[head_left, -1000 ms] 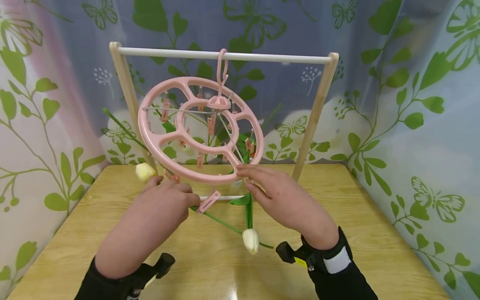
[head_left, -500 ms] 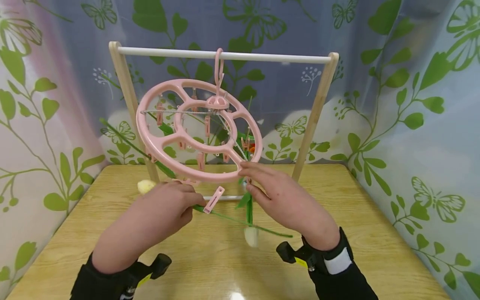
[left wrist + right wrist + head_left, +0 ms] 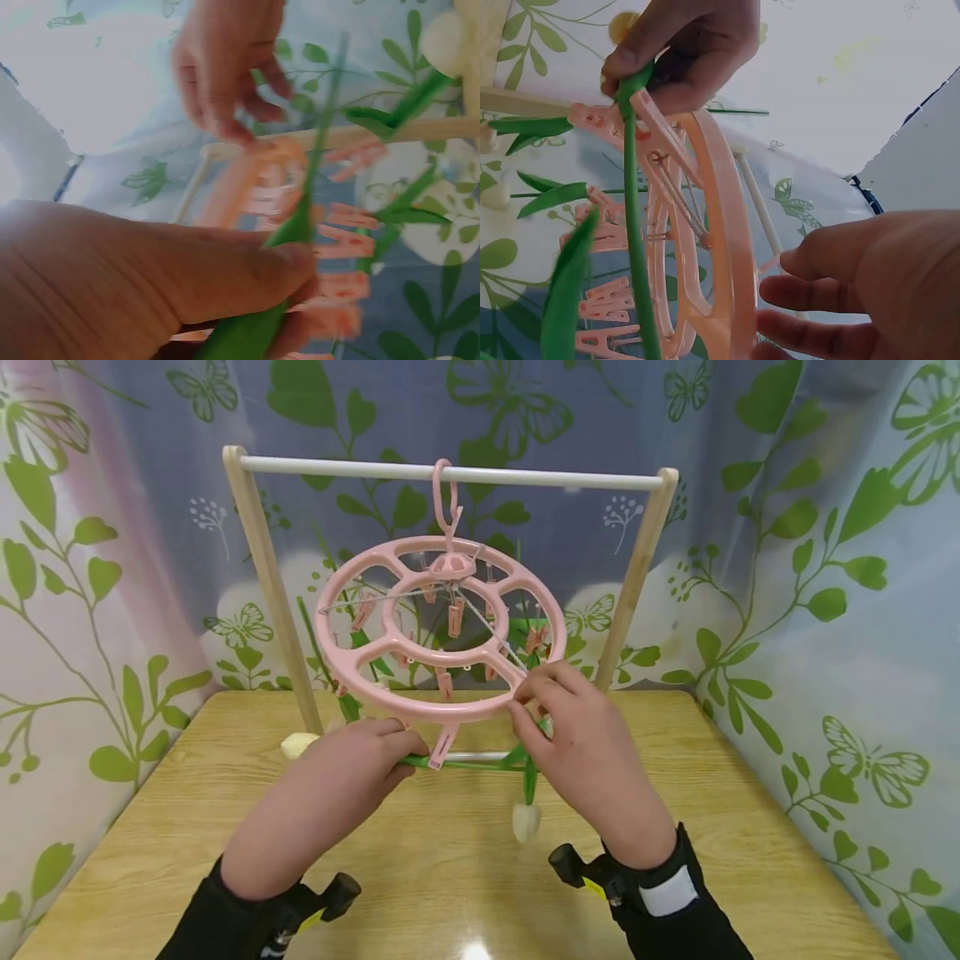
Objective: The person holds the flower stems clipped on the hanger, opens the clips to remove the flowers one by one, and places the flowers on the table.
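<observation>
A round pink clip hanger [image 3: 420,703] hangs tilted from a white rail, with small clothespins under its rings. My left hand [image 3: 360,768] pinches the green stem [image 3: 634,225] of an artificial tulip between thumb and fingers; its pale yellow head [image 3: 298,744] shows left of the hand. Right beside these fingertips, a pink clothespin [image 3: 443,747] hangs from the front rim. At the rim's front right, the fingertips of my right hand [image 3: 577,743] touch the outer edge, fingers loosely extended. A white tulip [image 3: 527,822] hangs head down below that hand.
The hanger's rail [image 3: 337,467] rests on wooden side posts [image 3: 633,581] standing on a wood-grain table [image 3: 675,827]. Other green stems are clipped around the ring. A leaf-patterned curtain [image 3: 840,610] encloses the back and sides.
The hanger has swung to the right and lies flatter. Both hands have shifted right with it. The held stem's free end has risen, from slanting down to nearly level.
</observation>
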The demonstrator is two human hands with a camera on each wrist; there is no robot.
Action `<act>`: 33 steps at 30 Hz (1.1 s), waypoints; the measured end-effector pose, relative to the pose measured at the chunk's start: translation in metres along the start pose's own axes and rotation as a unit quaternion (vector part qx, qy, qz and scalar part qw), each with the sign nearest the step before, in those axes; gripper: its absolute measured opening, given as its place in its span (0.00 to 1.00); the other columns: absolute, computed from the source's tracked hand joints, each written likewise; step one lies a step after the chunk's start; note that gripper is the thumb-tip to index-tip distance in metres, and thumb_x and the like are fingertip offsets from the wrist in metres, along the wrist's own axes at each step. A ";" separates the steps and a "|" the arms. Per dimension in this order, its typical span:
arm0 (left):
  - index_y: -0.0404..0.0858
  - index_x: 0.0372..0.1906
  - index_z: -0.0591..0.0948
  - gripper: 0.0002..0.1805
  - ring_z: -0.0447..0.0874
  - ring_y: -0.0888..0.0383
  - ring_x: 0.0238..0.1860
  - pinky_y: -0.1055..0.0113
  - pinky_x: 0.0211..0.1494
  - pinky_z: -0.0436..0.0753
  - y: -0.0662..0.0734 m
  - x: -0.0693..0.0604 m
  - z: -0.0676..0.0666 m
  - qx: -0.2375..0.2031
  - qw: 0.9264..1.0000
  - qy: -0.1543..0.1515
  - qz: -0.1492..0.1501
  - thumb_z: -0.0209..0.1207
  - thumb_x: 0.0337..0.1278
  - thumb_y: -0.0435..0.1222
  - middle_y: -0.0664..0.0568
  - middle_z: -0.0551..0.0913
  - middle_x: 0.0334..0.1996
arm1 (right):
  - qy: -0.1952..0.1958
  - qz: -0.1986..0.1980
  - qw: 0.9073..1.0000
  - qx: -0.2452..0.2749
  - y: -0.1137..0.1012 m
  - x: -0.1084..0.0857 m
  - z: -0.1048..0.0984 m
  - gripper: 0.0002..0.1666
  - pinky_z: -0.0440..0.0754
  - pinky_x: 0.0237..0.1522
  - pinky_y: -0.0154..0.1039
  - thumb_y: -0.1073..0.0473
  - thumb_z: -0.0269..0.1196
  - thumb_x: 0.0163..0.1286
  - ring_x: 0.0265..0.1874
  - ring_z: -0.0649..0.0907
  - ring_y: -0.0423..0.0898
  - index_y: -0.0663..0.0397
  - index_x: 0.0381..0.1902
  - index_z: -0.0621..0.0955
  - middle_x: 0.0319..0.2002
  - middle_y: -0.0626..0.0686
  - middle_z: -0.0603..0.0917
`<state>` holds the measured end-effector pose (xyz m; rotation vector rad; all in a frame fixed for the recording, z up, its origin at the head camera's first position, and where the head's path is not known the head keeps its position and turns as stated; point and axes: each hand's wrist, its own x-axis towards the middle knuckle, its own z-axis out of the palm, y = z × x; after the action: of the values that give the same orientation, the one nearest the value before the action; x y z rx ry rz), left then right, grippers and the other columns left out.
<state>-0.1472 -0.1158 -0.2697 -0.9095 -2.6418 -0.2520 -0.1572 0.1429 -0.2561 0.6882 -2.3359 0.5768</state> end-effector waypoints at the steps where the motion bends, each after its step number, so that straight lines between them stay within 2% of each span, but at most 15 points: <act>1: 0.50 0.41 0.86 0.11 0.80 0.61 0.36 0.66 0.40 0.80 0.001 0.001 0.001 0.002 1.000 0.008 -0.007 0.72 0.53 0.37 0.62 0.83 0.34 | 0.018 -0.003 1.000 -0.011 -0.001 -0.001 0.000 0.05 0.78 0.30 0.36 0.55 0.67 0.69 0.33 0.78 0.40 0.49 0.38 0.85 0.43 0.47 0.80; 2: 0.50 0.41 0.86 0.10 0.80 0.61 0.35 0.66 0.39 0.79 0.002 0.002 0.003 0.003 1.000 0.016 -0.013 0.72 0.53 0.37 0.62 0.83 0.34 | 0.028 -0.005 0.999 -0.019 -0.003 -0.002 -0.001 0.05 0.77 0.30 0.35 0.54 0.68 0.68 0.32 0.78 0.40 0.49 0.38 0.85 0.42 0.47 0.80; 4: 0.49 0.40 0.86 0.10 0.80 0.62 0.34 0.67 0.37 0.78 0.005 0.004 0.005 0.012 0.999 0.034 -0.022 0.73 0.52 0.37 0.61 0.83 0.33 | 0.019 0.001 0.999 -0.031 -0.007 -0.003 -0.003 0.06 0.75 0.27 0.34 0.53 0.68 0.68 0.27 0.76 0.38 0.47 0.38 0.86 0.36 0.44 0.81; 8: 0.48 0.39 0.87 0.10 0.80 0.62 0.31 0.67 0.33 0.78 0.009 0.007 0.011 0.039 0.997 0.061 -0.020 0.74 0.50 0.38 0.60 0.83 0.32 | -0.070 0.040 0.997 -0.022 -0.014 -0.003 -0.004 0.09 0.73 0.22 0.33 0.48 0.68 0.67 0.21 0.75 0.35 0.41 0.42 0.87 0.30 0.39 0.81; 11: 0.48 0.37 0.87 0.09 0.81 0.62 0.31 0.67 0.34 0.79 0.012 0.009 0.017 0.041 0.997 0.067 -0.006 0.75 0.49 0.39 0.60 0.83 0.31 | -0.132 0.059 0.989 0.003 -0.014 0.000 0.000 0.20 0.73 0.21 0.34 0.44 0.68 0.66 0.19 0.74 0.35 0.35 0.55 0.83 0.27 0.39 0.80; 13: 0.48 0.36 0.87 0.09 0.81 0.63 0.31 0.67 0.35 0.79 0.015 0.010 0.020 0.030 0.997 0.068 0.001 0.74 0.50 0.39 0.60 0.83 0.30 | -0.153 0.063 0.986 0.035 -0.013 0.002 0.004 0.28 0.75 0.23 0.34 0.43 0.68 0.65 0.21 0.76 0.35 0.31 0.64 0.78 0.29 0.40 0.81; 15: 0.49 0.34 0.86 0.07 0.81 0.62 0.31 0.67 0.35 0.79 0.017 0.011 0.022 0.020 0.997 0.072 0.005 0.74 0.51 0.39 0.60 0.83 0.29 | -0.163 0.066 0.982 0.072 -0.011 0.004 0.008 0.30 0.77 0.26 0.34 0.43 0.67 0.66 0.25 0.79 0.34 0.28 0.65 0.76 0.32 0.40 0.83; 18: 0.49 0.32 0.86 0.06 0.80 0.62 0.30 0.66 0.33 0.78 0.019 0.012 0.025 0.015 0.996 0.087 0.007 0.73 0.52 0.38 0.60 0.82 0.28 | -0.163 0.076 0.974 0.134 -0.009 0.006 0.013 0.21 0.80 0.28 0.35 0.46 0.66 0.67 0.31 0.83 0.35 0.32 0.58 0.81 0.39 0.39 0.85; 21: 0.49 0.31 0.85 0.06 0.79 0.62 0.28 0.66 0.31 0.77 0.020 0.013 0.027 0.021 0.995 0.099 0.007 0.74 0.51 0.38 0.60 0.81 0.26 | -0.152 0.076 0.972 0.163 -0.008 0.006 0.018 0.12 0.81 0.29 0.36 0.48 0.65 0.69 0.32 0.83 0.37 0.38 0.48 0.84 0.40 0.39 0.84; 26: 0.48 0.32 0.86 0.07 0.79 0.62 0.28 0.66 0.32 0.78 0.019 0.013 0.027 0.025 0.994 0.104 0.004 0.75 0.50 0.38 0.59 0.82 0.27 | -0.132 0.067 0.974 0.171 -0.008 0.006 0.022 0.07 0.81 0.29 0.36 0.51 0.66 0.68 0.33 0.83 0.36 0.39 0.43 0.85 0.38 0.37 0.84; 33: 0.47 0.37 0.87 0.09 0.79 0.62 0.32 0.67 0.34 0.78 0.019 0.013 0.025 -0.002 0.996 0.085 -0.007 0.73 0.52 0.43 0.60 0.83 0.31 | -0.107 0.065 0.975 0.182 -0.009 0.004 0.019 0.06 0.83 0.36 0.35 0.53 0.68 0.66 0.36 0.83 0.32 0.39 0.41 0.85 0.36 0.36 0.85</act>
<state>-0.1508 -0.0868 -0.2871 -0.8323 -2.4928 -0.3238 -0.1630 0.1241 -0.2652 0.7961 -2.5150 1.0542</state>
